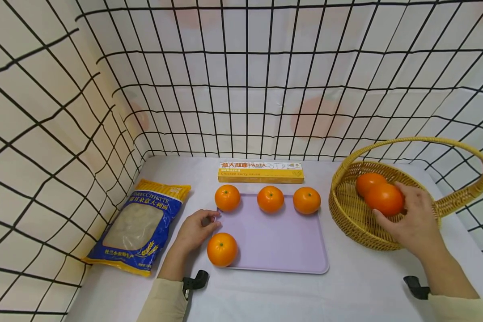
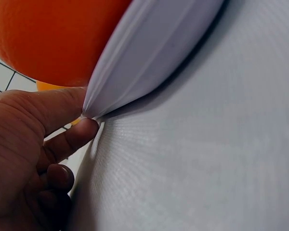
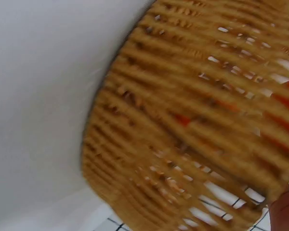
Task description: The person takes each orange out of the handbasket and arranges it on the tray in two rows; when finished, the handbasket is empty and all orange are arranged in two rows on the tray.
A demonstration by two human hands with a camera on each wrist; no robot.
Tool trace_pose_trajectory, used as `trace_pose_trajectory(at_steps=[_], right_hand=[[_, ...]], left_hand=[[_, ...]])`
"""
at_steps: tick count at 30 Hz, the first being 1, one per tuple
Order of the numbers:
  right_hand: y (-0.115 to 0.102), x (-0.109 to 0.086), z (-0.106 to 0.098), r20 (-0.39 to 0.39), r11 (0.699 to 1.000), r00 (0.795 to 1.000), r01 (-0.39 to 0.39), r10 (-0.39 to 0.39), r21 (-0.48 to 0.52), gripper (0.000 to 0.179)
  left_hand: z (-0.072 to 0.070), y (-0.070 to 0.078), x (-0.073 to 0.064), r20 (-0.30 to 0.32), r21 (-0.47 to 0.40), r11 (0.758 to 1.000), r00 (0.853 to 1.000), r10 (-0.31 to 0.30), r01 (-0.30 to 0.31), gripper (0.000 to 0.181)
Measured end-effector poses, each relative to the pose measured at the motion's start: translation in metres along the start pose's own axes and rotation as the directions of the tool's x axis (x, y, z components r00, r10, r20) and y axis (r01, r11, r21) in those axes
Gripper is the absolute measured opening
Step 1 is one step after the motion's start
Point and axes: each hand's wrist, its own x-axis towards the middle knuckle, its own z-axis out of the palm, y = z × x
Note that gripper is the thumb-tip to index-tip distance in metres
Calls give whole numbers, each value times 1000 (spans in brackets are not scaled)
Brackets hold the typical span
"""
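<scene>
My left hand [image 1: 197, 230] pinches the left rim of a lilac tray [image 1: 281, 250] between thumb and forefinger. In the left wrist view the thumb [image 2: 62, 106] lies against the rim, close under an orange. Oranges stand on the tray: one at the near left corner [image 1: 222, 249] and three along the far edge, including the middle orange [image 1: 270, 199]. At the right, my right hand [image 1: 416, 219] holds a deep-coloured orange [image 1: 384, 199] inside a wicker basket [image 1: 346, 219]. Another orange [image 1: 368, 182] lies behind it. The basket's woven side [image 3: 183, 120] hides most of that hand in the right wrist view.
A yellow and white pasta box [image 1: 260, 173] lies behind the tray. Left of my left hand is a blue and yellow pasta bag [image 1: 138, 226]. The basket's tall handle [image 1: 422, 141] arches over its opening. Black wire grid [image 1: 245, 89] stands around the back and sides.
</scene>
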Motion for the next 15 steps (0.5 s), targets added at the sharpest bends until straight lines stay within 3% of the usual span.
trace_pose_trajectory(at_steps=[9, 15], right_hand=[[-22, -8, -1, 13, 998, 998, 65, -65, 1, 88], [-35, -12, 0, 5, 986, 987, 158, -159, 60, 90]], left_hand=[[0, 0, 0, 0, -1, 1000, 1000, -4, 4, 26], [0, 0, 0, 4, 3, 1000, 1000, -10, 10, 26]])
